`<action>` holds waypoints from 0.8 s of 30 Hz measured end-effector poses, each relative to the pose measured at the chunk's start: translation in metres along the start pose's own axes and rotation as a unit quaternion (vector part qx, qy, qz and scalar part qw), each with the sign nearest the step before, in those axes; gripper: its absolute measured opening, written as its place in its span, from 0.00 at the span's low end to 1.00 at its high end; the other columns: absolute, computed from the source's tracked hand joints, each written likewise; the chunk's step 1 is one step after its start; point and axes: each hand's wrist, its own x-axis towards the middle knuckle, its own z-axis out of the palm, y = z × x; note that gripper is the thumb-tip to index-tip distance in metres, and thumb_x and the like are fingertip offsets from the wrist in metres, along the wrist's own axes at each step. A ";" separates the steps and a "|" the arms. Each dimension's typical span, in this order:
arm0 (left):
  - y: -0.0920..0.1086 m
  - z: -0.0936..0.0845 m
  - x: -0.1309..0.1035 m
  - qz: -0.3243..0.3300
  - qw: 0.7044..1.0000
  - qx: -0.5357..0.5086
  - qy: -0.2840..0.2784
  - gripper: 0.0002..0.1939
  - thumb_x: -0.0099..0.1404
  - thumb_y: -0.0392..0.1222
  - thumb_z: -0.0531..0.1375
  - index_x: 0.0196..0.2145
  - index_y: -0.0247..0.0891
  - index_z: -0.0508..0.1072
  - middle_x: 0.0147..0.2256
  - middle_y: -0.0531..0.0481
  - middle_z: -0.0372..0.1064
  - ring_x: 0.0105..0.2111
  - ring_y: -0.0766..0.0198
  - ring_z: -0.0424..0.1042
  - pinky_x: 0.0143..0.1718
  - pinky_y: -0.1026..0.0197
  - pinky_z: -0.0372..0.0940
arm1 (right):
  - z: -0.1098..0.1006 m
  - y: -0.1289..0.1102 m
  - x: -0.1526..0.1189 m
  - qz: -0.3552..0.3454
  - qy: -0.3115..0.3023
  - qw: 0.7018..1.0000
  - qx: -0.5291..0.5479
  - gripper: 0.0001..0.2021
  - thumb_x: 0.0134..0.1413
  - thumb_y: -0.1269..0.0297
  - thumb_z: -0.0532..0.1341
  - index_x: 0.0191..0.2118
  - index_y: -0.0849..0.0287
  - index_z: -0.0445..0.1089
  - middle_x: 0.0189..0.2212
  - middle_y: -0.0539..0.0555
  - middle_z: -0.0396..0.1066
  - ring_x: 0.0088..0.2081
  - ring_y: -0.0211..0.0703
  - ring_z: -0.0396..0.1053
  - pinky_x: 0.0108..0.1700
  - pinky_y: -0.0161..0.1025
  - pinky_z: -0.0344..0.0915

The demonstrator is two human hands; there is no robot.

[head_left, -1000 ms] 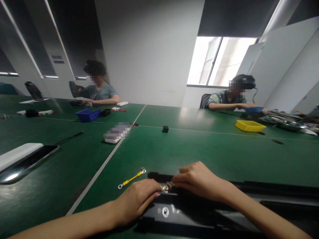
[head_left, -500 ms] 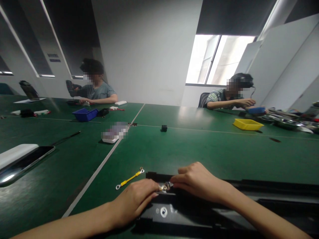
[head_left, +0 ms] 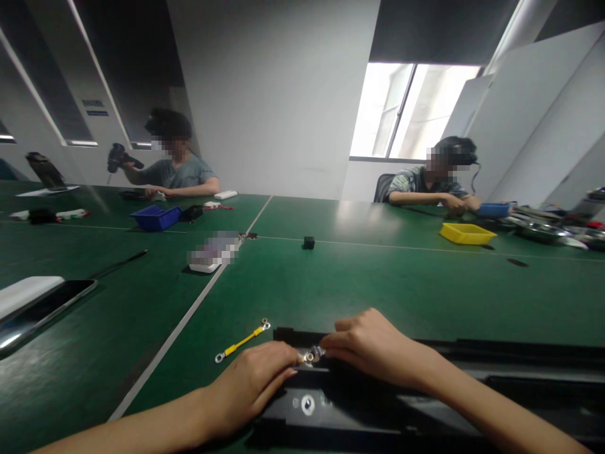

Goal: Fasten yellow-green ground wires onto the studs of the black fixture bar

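A long black metal part [head_left: 331, 407] lies on the green table at the lower right. Over its left end my left hand [head_left: 265, 375] has its fingers pressed together at a small ring terminal [head_left: 309, 357]; a bit of yellow shows at the fingertips. From the right, my right hand [head_left: 371, 343] pinches a small shiny metal piece [head_left: 321, 350] beside the terminal. The fingertips of both hands are close together. Left of the part lies a yellow cable [head_left: 242, 342] with ring terminals at both ends, and a small ring beside its upper end.
Two phones [head_left: 47, 309] [head_left: 215, 252] lie left and centre-left. Farther back are a blue bin [head_left: 155, 217], a small black block [head_left: 309, 243] and a yellow tray [head_left: 467, 234]. Two people sit across the table, one holding a black power drill [head_left: 120, 157].
The view has shifted slightly. My hands keep nearly the same pose at the terminal. Across the table, the left person's drill has swung outward and the right person's hands have lowered.
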 end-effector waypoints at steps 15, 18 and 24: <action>0.004 -0.001 0.001 0.002 1.000 0.004 0.007 0.12 0.73 0.36 0.46 0.49 0.37 0.66 0.43 0.45 0.71 0.43 0.59 0.71 0.48 0.59 0.66 | -0.003 -0.007 0.000 0.022 -0.001 1.000 -0.007 0.10 0.63 0.63 0.56 0.36 0.54 0.74 0.25 0.50 0.72 0.22 0.34 0.65 0.24 0.35 0.42; 0.003 -0.001 0.001 0.007 1.000 0.006 0.013 0.12 0.73 0.37 0.47 0.50 0.37 0.66 0.44 0.44 0.71 0.44 0.58 0.71 0.48 0.58 0.66 | -0.003 -0.008 0.001 0.028 -0.003 1.000 -0.012 0.10 0.63 0.63 0.56 0.34 0.56 0.74 0.24 0.49 0.71 0.22 0.35 0.64 0.24 0.35 0.41; 0.001 0.000 -0.001 0.006 1.000 0.002 0.013 0.12 0.73 0.36 0.47 0.50 0.38 0.65 0.44 0.45 0.71 0.44 0.59 0.71 0.48 0.59 0.65 | -0.001 -0.010 0.001 0.029 0.000 0.999 -0.023 0.12 0.63 0.64 0.56 0.31 0.58 0.73 0.23 0.50 0.71 0.21 0.35 0.64 0.24 0.36 0.39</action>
